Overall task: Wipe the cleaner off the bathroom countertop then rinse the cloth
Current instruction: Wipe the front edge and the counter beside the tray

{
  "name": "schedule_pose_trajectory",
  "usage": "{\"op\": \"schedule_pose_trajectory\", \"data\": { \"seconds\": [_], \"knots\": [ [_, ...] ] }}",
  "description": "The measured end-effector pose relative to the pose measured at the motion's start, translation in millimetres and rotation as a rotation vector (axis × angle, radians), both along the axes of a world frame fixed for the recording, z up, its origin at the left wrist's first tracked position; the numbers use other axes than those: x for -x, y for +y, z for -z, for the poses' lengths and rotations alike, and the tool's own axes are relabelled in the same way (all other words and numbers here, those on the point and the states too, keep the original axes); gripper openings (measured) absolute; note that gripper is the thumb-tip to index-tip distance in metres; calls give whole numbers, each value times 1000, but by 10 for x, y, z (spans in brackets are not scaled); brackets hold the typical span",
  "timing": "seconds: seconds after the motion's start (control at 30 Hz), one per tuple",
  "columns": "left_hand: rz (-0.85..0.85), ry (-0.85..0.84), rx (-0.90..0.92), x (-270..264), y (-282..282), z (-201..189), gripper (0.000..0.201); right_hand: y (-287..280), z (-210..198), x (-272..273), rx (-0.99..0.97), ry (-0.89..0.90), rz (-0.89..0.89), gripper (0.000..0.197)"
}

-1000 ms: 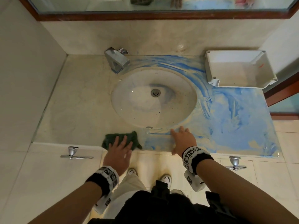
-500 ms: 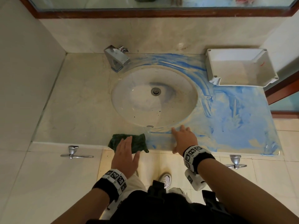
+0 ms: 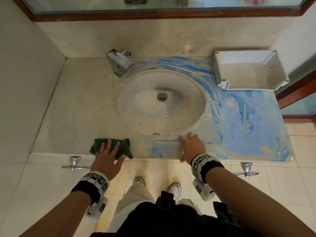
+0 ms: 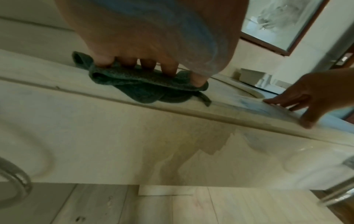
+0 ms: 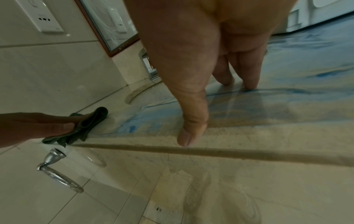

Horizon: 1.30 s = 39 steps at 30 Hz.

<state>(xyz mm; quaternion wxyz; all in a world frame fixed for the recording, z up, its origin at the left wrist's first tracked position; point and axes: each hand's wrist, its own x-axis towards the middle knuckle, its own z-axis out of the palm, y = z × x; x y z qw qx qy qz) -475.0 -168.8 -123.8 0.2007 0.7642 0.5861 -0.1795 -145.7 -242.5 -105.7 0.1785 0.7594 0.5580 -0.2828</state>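
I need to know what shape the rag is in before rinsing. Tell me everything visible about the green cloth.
The green cloth is dark green and looks like terry fabric, bunched into a folded wad rather than spread flat. It lies on the front edge of the countertop, left of the basin, on the side without blue cleaner. One corner hangs over the front edge. The left hand presses on it with straight, spread fingers. Whether it is wet cannot be told.

No readable text, label or brand anywhere.
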Motion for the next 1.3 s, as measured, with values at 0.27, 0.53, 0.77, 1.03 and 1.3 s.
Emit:
{"op": "schedule_pose_trajectory", "data": {
  "seconds": [0.27,0.53,0.77,1.03,1.3],
  "knots": [
    [217,-5,-11,-716,-320,-16,100,4,-7,5,-4,1,-1,99],
    [383,-30,20,-746,-309,-53,85,-24,21,-22,-5,19,2,104],
    [230,-73,32,-1256,-46,-35,70,-28,18,-24,-9,21,0,104],
    [249,-35,43,-1004,-420,-62,80,-28,15,-29,-20,17,-1,100],
    [231,-44,44,-1315,-251,-27,65,-40,7,-28,-29,10,-5,100]
  ]
}}
